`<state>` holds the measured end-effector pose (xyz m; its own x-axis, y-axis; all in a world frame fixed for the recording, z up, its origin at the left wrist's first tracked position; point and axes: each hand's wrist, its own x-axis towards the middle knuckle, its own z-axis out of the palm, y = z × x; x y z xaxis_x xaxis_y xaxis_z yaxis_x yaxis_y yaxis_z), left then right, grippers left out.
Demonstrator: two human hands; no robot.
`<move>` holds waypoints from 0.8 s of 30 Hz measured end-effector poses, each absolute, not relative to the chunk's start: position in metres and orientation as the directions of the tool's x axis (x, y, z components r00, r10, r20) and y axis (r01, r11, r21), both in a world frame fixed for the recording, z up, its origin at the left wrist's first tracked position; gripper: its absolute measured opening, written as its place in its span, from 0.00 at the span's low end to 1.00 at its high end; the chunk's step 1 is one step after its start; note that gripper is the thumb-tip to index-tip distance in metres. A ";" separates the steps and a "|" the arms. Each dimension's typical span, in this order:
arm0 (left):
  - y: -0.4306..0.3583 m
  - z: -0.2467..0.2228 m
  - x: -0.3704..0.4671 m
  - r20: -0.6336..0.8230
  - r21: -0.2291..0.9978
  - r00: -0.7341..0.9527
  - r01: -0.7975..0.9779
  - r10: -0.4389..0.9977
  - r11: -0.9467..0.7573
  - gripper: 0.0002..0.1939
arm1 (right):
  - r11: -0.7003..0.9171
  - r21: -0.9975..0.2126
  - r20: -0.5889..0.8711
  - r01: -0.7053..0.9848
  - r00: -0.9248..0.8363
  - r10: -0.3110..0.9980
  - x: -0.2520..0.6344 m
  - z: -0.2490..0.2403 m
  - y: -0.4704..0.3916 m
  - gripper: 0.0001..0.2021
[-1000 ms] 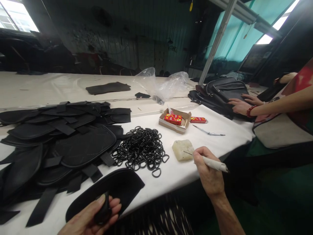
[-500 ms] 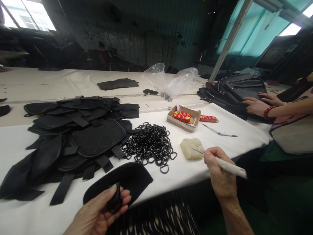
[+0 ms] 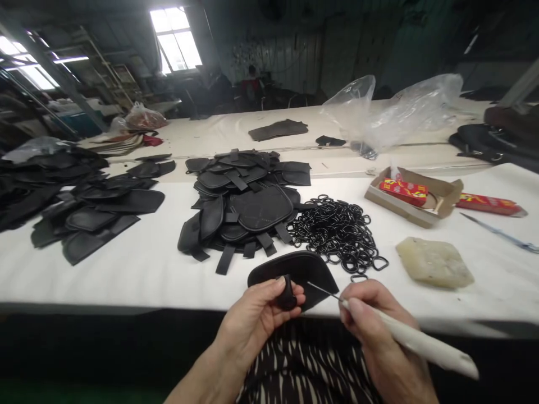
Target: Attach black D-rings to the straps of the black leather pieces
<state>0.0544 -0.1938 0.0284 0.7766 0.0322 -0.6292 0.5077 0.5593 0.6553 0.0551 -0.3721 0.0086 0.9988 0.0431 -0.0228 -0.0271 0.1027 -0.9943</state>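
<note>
My left hand is closed, pinching a folded black strap between thumb and fingers. It belongs to or lies against a rounded black panel that rests at the table's front edge; the join is hidden by my fingers. My right hand grips an awl by its thick white handle. The thin metal shaft points left, its tip above the panel and just right of the strap. Beyond the hands lies a heap of black D-rings. A yellowish, wax-like block sits to the right.
Black panels with strap tabs are piled behind my left hand, more black pieces further left. A cardboard box with red packets, thread snips or a similar slim tool, and a clear plastic bag occupy the right and back.
The awl has left the wax-like block and moved left to the strap in my left hand. The view has turned left, so the co-worker's hands are out of sight.
</note>
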 end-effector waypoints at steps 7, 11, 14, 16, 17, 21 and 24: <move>-0.188 0.027 0.053 -0.599 0.622 0.798 0.518 -0.069 0.587 0.09 | 0.065 -0.998 -0.003 -0.008 0.998 0.070 0.060 0.003 -0.351 0.13; -0.187 0.026 0.051 -0.581 0.617 0.809 0.511 -0.090 0.599 0.09 | 0.017 -1.000 0.006 0.005 0.997 0.079 0.060 0.007 -0.346 0.13; -0.187 0.026 0.050 -0.574 0.612 0.813 0.506 -0.099 0.607 0.09 | -0.018 -1.000 0.017 0.019 0.997 0.071 0.060 0.010 -0.344 0.13; -0.187 0.026 0.050 -0.564 0.612 0.819 0.501 -0.106 0.611 0.09 | -0.033 -0.999 0.021 0.023 0.998 0.067 0.060 0.010 -0.342 0.13; -0.186 0.025 0.050 -0.562 0.612 0.820 0.501 -0.110 0.612 0.09 | -0.038 -0.999 0.021 0.023 0.998 0.063 0.060 0.009 -0.341 0.13; -0.185 0.022 0.051 -0.552 0.615 0.825 0.499 -0.118 0.610 0.08 | -0.026 -0.999 0.023 0.024 0.998 0.054 0.059 0.003 -0.337 0.13; -0.184 0.020 0.051 -0.545 0.612 0.830 0.491 -0.120 0.620 0.08 | -0.023 -0.999 0.034 0.036 0.997 0.063 0.059 0.003 -0.334 0.13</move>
